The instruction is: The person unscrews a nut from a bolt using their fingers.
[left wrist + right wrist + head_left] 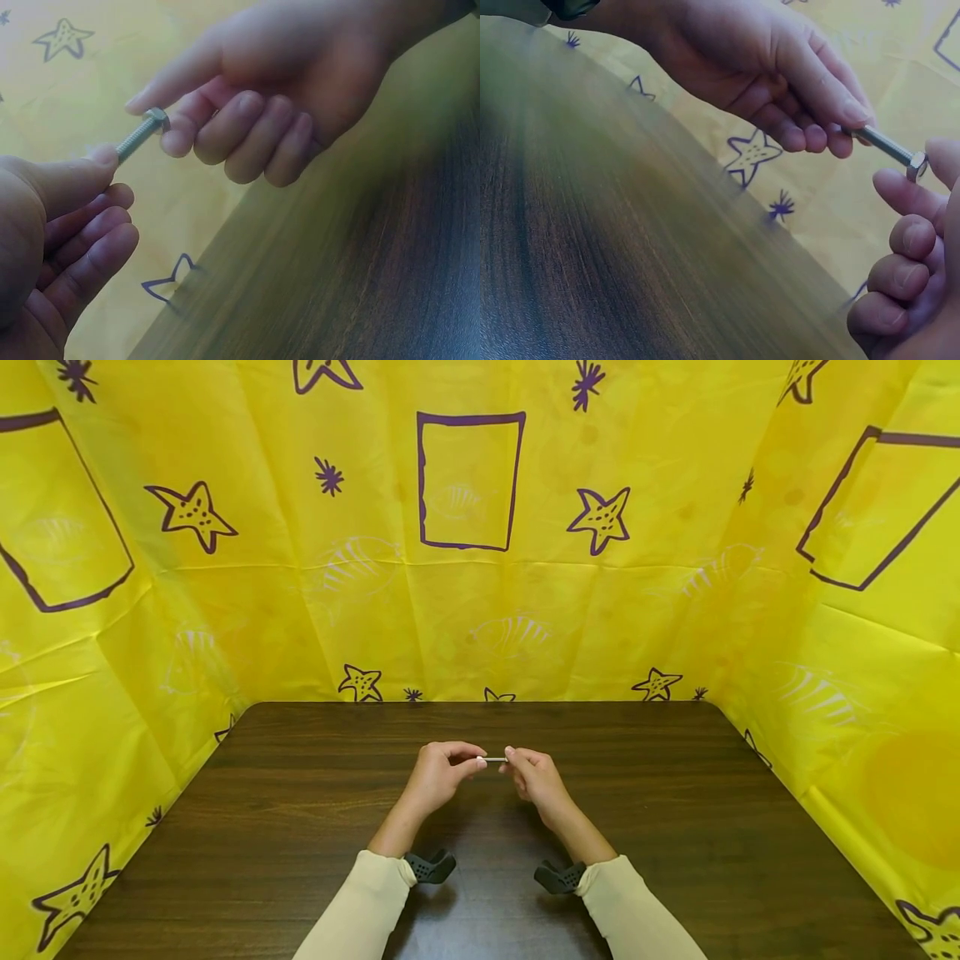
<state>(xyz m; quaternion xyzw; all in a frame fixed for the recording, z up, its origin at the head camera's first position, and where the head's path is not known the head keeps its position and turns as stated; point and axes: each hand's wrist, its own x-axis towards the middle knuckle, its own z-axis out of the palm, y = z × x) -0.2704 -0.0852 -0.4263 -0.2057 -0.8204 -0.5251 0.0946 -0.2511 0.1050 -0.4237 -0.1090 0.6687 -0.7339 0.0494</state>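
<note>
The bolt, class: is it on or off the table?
Off the table: the left hand pinches the raised bolt; both wrist views show backdrop behind it.

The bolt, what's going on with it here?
A person is holding a bolt in both hands, raised over the table. The left hand pinches it by the threaded shank, while the right hand holds it at the head. No nut can be made out.

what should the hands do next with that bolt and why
Probably have the right hand firm up its hold on the bolt before the left hand lets go: the right thumb and forefinger flank the hex head, while the left hand pinches the opposite end.
</note>
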